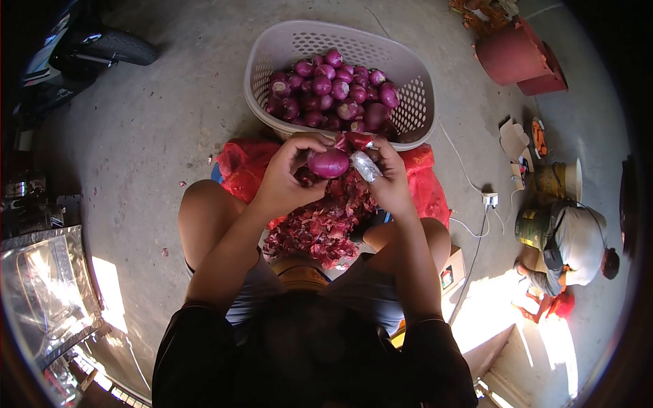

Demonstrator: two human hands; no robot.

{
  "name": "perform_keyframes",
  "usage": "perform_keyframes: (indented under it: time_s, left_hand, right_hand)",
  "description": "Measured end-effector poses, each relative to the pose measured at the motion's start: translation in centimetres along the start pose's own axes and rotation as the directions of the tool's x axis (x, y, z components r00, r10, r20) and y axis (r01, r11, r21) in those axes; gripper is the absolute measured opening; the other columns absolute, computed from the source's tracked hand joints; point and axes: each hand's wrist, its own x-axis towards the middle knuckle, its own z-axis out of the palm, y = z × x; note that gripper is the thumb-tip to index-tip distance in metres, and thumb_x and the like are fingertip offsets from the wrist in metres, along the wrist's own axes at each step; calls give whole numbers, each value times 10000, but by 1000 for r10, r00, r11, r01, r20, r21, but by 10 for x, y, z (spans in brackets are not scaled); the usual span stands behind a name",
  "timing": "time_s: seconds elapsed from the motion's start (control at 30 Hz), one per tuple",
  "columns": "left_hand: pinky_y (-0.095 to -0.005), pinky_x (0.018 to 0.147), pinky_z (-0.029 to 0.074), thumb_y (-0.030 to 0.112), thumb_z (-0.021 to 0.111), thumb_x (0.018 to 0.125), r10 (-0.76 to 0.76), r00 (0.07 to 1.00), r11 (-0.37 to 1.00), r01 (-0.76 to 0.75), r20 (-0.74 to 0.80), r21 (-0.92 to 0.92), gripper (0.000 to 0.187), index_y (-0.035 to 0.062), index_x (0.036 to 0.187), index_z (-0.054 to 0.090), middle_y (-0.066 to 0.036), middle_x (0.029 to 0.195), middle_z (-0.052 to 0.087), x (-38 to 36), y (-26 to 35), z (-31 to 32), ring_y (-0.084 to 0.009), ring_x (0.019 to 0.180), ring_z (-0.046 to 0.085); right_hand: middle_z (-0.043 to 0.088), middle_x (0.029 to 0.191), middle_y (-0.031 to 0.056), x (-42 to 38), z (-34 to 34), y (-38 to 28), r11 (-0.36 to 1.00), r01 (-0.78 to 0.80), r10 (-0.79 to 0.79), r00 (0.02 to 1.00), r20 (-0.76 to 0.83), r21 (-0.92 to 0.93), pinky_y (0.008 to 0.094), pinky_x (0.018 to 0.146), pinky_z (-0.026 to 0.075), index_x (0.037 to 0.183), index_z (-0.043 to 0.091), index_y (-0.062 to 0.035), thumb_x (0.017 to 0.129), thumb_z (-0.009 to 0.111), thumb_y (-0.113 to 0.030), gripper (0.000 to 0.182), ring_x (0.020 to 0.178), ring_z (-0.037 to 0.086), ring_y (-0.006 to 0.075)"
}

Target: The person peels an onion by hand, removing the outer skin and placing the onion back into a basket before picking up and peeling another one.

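Note:
A peeled-looking purple onion (328, 164) rests in my left hand (291, 171), whose fingers and thumb curl round it. Close by on the right, my right hand (390, 178) is closed, with a glossy red piece that looks like onion skin (358, 141) at its fingers. A silvery wrapping (366, 166) covers the thumb of that hand. Beneath both hands, a heap of loose onion skins (320, 228) lies between my legs, with red mesh sacking (428, 180) around it. Just beyond my hands stands a grey perforated basket (415, 75) holding many purple onions (326, 87).
A white plug adapter (490, 198) with cables lies on the floor at right. Further right, another person (578, 245) bends beside buckets (560, 180). Red tubs (513, 53) stand at upper right. A motorbike wheel (119, 46) is at upper left.

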Motion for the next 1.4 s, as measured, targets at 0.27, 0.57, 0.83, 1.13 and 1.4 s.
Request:
perform_keyframes:
  time_s: [0.27,0.57,0.83,1.13,1.4]
  left_hand:
    - [-381,963,404,-154,621,630,37,999,993,-38,-7,-112,568,67,1110,411,-114,1157,462,0,1,-1,-226,1140,465]
    - [-348,916,447,-72,616,717,-190,955,913,86,-229,-398,524,46,1178,396,-94,1138,476,1,0,-13,-197,1062,517]
    - [-406,916,457,30,615,773,-327,912,861,179,-249,-476,486,52,1198,381,-126,1149,515,1,-2,-11,-238,1071,537]
    - [-316,870,474,-39,678,729,-297,937,865,183,-182,-467,472,34,1127,434,-77,1086,517,1,0,-6,-156,1017,523]
    - [-294,789,510,-44,674,739,-256,950,898,166,-177,-406,457,20,1115,423,-99,1086,525,2,0,-5,-161,968,560]
  right_hand:
    - [579,887,4,5,-8,-5,997,-24,33,990,-135,69,204,678,406,1166,475,-49,830,543,49,356,791,517,65]
    - [594,1035,70,-6,-24,-19,999,-36,43,963,268,-33,241,732,451,1204,472,-58,804,634,-11,434,846,565,91]
    - [639,956,107,-6,-8,-17,963,53,-8,985,172,-263,270,752,450,1256,384,-60,763,675,-10,575,851,596,137]
    - [639,851,134,-5,6,15,887,314,-293,949,112,-339,322,650,476,1173,455,-58,691,742,-71,561,719,629,252]
    - [637,883,139,-1,12,-3,888,319,-298,948,113,-331,318,658,472,1177,490,-65,721,734,-114,520,747,635,254]
